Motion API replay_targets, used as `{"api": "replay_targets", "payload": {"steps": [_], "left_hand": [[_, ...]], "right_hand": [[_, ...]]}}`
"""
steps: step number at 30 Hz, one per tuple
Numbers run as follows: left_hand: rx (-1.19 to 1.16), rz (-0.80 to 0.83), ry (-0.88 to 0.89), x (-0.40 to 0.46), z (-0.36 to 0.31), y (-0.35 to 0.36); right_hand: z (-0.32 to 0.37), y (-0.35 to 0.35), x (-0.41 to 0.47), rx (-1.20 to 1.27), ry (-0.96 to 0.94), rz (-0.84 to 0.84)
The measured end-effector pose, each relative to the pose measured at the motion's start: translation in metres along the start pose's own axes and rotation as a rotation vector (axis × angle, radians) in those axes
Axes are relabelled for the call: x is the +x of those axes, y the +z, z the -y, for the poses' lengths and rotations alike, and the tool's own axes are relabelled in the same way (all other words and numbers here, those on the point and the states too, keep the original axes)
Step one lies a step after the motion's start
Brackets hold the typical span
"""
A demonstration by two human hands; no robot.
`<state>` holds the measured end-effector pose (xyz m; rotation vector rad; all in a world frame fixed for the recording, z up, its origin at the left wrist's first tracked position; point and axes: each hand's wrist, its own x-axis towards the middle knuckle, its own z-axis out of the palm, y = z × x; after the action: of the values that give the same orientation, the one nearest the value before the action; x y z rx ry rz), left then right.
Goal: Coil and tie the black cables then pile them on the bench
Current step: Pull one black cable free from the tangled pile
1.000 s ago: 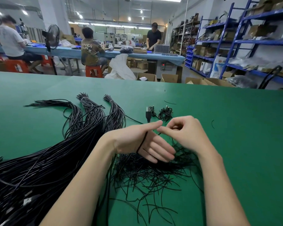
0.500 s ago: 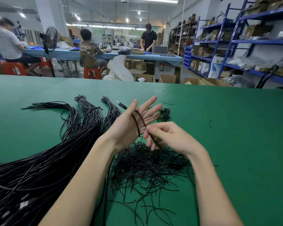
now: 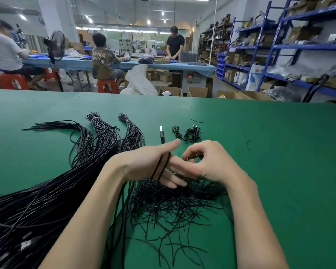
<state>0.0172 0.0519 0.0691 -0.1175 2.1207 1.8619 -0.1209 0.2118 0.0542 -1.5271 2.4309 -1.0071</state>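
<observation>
While left hand (image 3: 151,166) stays flat, fingers straight as spool, cable (image 3: 162,165) loops round it; right hand (image 3: 208,162) pinches free end to wind. Finished coils (image 3: 188,133) near bench (image 3: 279,152) far edge.

Winding a black cable around my fingers

My left hand (image 3: 153,164) is held flat, cable (image 3: 161,166) looped across its straight fingers, USB plug (image 3: 162,135) sticking out beyond; my right hand (image 3: 208,162) pinches the strand above the loose ties (image 3: 173,206) on the green bench (image 3: 279,152).
</observation>
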Motion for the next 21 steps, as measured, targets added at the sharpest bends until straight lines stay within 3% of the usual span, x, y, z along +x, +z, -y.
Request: {"api": "replay_targets", "payload": {"steps": [4, 9, 14, 18, 21], "left_hand": [[0.096, -0.114, -0.140, 0.001, 0.003, -0.001], [0.195, -0.273, -0.051, 0.011, 0.003, 0.010], [-0.172, -0.485, 0.246, 0.010, -0.001, 0.006], [-0.475, -0.428, 0.396, 0.008, -0.003, -0.002], [-0.565, -0.344, 0.425, 0.005, 0.000, -0.005]], "right_hand": [[0.005, -0.012, -0.001, 0.060, 0.022, -0.109], [0.029, -0.008, 0.002, 0.323, -0.003, -0.219], [0.033, 0.001, 0.002, 0.643, 0.052, 0.007], [0.023, 0.011, -0.002, 0.724, 0.117, 0.233], [0.015, 0.015, -0.003, 0.702, 0.147, 0.231]]}}
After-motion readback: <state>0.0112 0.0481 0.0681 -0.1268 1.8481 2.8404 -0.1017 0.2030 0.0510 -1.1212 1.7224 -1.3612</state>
